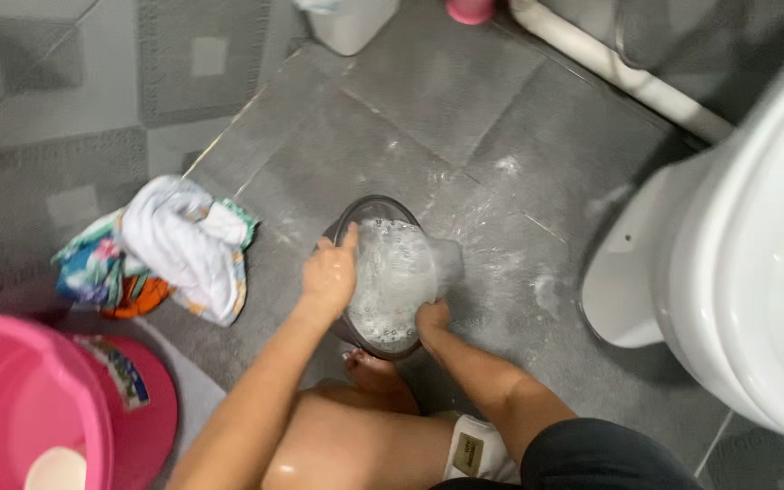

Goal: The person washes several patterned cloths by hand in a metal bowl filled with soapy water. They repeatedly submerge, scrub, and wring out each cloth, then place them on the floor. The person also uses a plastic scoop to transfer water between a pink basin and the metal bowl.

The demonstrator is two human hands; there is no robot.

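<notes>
Gripping soapy bowl (392, 281) btwn both hands: left (328, 272) on rim, right (431, 318) at its near edge.

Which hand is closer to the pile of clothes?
The left hand. It grips the soapy bowl's near-side rim, next to the clothes. The right hand holds the rim farther away.

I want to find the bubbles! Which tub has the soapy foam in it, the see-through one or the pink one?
The see-through bowl, between the left hand and right hand, is full of white foam. The pink tub at the lower left shows none.
</notes>
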